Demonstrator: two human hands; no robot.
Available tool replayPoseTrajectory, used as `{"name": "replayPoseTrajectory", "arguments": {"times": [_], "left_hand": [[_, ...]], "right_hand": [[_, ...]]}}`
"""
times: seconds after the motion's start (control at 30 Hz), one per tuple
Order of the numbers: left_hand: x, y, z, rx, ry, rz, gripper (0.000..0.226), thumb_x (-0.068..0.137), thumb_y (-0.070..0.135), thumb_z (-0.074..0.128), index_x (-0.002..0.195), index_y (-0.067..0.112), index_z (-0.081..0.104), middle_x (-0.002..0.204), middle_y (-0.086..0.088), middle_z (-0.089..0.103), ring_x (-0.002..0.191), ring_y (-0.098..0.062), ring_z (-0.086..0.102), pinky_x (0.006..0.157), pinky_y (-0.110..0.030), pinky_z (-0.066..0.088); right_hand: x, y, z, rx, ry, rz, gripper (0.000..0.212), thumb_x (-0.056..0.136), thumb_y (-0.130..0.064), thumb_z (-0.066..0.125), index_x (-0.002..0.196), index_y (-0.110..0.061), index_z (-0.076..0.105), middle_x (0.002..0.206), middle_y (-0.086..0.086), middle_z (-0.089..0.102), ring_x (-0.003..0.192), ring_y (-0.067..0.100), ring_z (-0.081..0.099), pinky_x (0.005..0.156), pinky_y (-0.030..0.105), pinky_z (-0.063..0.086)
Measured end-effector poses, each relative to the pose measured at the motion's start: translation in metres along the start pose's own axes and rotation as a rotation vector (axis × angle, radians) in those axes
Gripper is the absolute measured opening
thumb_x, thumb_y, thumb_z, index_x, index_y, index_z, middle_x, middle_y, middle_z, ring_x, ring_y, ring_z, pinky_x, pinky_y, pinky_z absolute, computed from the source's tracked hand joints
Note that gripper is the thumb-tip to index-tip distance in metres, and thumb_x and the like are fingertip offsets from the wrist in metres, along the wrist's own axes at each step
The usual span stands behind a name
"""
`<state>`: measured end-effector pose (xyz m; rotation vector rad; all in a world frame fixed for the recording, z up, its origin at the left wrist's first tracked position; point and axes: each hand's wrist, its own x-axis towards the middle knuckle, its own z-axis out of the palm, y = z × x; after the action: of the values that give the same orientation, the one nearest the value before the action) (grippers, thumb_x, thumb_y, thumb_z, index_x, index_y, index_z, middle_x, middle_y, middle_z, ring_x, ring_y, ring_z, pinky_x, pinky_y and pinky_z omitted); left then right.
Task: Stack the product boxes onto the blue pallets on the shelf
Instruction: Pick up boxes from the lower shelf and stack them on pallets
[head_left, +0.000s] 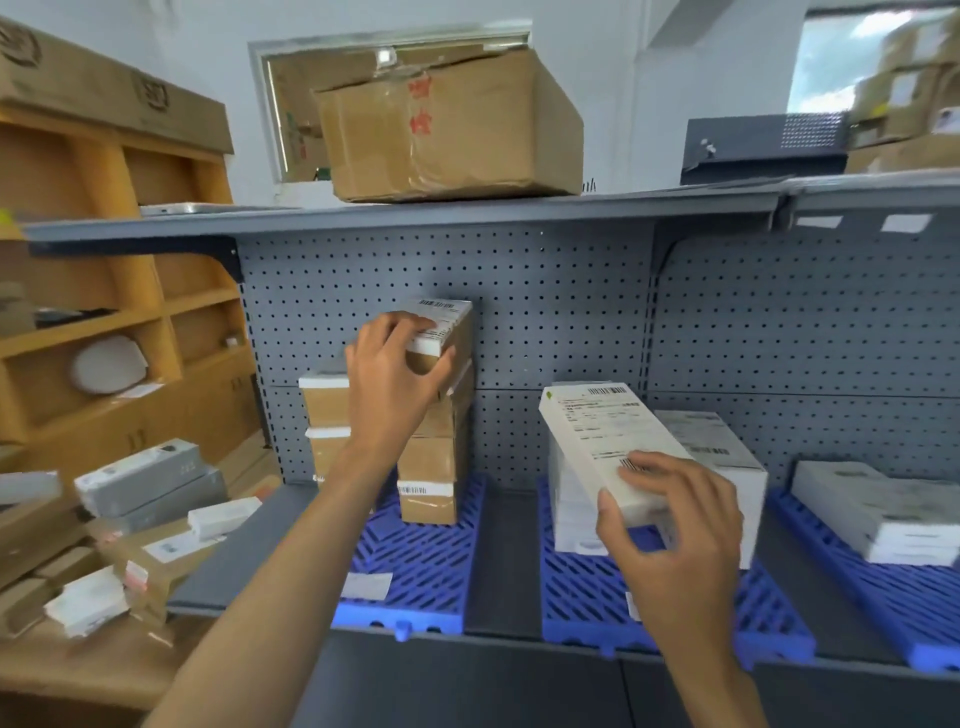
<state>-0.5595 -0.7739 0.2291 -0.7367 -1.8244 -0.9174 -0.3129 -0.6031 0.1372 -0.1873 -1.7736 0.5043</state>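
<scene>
Shelf: a grey metal shelf (504, 561) with a pegboard back carries three blue pallets side by side.
Left pallet (415, 566): a tall brown stack (431, 467) stands at its back; the front slats are bare apart from a small label.
Middle pallet (582, 597): a white stack (727, 457) sits toward the back.
Right pallet (883, 597): it holds a low pile of flat white boxes.
White box (597, 431): long, label up and tilted, its far end raised toward the pegboard, held over the left part of the white stack.
Brown box (447, 322): topmost on the brown stack, close to the pegboard. Whether it is fully seated I cannot tell.
Right grip (675, 530): fingers and thumb are curled round the white box's near end.
Left grip (395, 379): fingers over the brown box's top edge, thumb curled against its front.
Key relation: the white box's long axis runs away from the right grip toward the pegboard, with the white stack just beneath it. That grip is nearer, so levelling and lowering the box seems the likely next move.
</scene>
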Motion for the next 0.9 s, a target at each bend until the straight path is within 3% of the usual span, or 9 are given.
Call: {"name": "replayPoseTrajectory", "arguments": {"times": [0.4, 0.57, 0.67, 0.77, 0.9], "left_hand": [[0.026, -0.032, 0.064, 0.09, -0.109, -0.092, 0.041, 0.088, 0.051, 0.07, 0.112, 0.018, 0.069, 0.113, -0.005, 0.065, 0.111, -0.029, 0.057, 0.094, -0.048, 0.045], [0.023, -0.027, 0.053, 0.23, -0.22, -0.047, 0.065, 0.09, 0.066, 0.06, 0.14, 0.026, 0.051, 0.136, -0.006, 0.053, 0.132, -0.029, 0.045, 0.103, -0.059, 0.041], [0.01, -0.014, 0.032, 0.35, -0.211, 0.026, 0.067, 0.091, 0.064, 0.057, 0.144, 0.024, 0.046, 0.142, -0.008, 0.048, 0.14, -0.03, 0.038, 0.108, -0.064, 0.035], [-0.015, 0.013, 0.007, 0.413, -0.236, 0.121, 0.061, 0.09, 0.056, 0.061, 0.138, 0.02, 0.049, 0.14, -0.009, 0.05, 0.136, -0.032, 0.042, 0.105, -0.06, 0.038], [-0.056, 0.058, -0.021, 0.362, -0.358, 0.146, 0.053, 0.091, 0.049, 0.062, 0.133, 0.019, 0.052, 0.126, -0.006, 0.057, 0.121, -0.03, 0.052, 0.093, -0.053, 0.047]], "right_hand": [[0.023, 0.02, 0.031, -0.05, 0.009, 0.009, 0.027, 0.086, -0.039, 0.068, 0.104, -0.019, 0.068, 0.117, -0.007, 0.066, 0.114, 0.027, 0.058, 0.089, 0.046, 0.047], [0.018, 0.023, 0.029, -0.026, 0.028, 0.02, 0.026, 0.086, -0.041, 0.066, 0.1, -0.018, 0.069, 0.116, -0.006, 0.067, 0.112, 0.027, 0.058, 0.087, 0.05, 0.047], [0.012, 0.022, 0.019, -0.034, 0.04, 0.027, 0.027, 0.087, -0.039, 0.066, 0.1, -0.016, 0.069, 0.115, -0.004, 0.068, 0.112, 0.029, 0.058, 0.087, 0.048, 0.047], [0.006, 0.021, -0.001, -0.062, 0.036, 0.031, 0.029, 0.086, -0.039, 0.066, 0.102, -0.015, 0.069, 0.115, -0.004, 0.067, 0.113, 0.029, 0.058, 0.09, 0.043, 0.044], [-0.007, 0.021, -0.036, -0.097, 0.017, 0.048, 0.03, 0.087, -0.04, 0.064, 0.104, -0.016, 0.069, 0.115, -0.003, 0.067, 0.113, 0.026, 0.055, 0.084, 0.051, 0.046]]}}
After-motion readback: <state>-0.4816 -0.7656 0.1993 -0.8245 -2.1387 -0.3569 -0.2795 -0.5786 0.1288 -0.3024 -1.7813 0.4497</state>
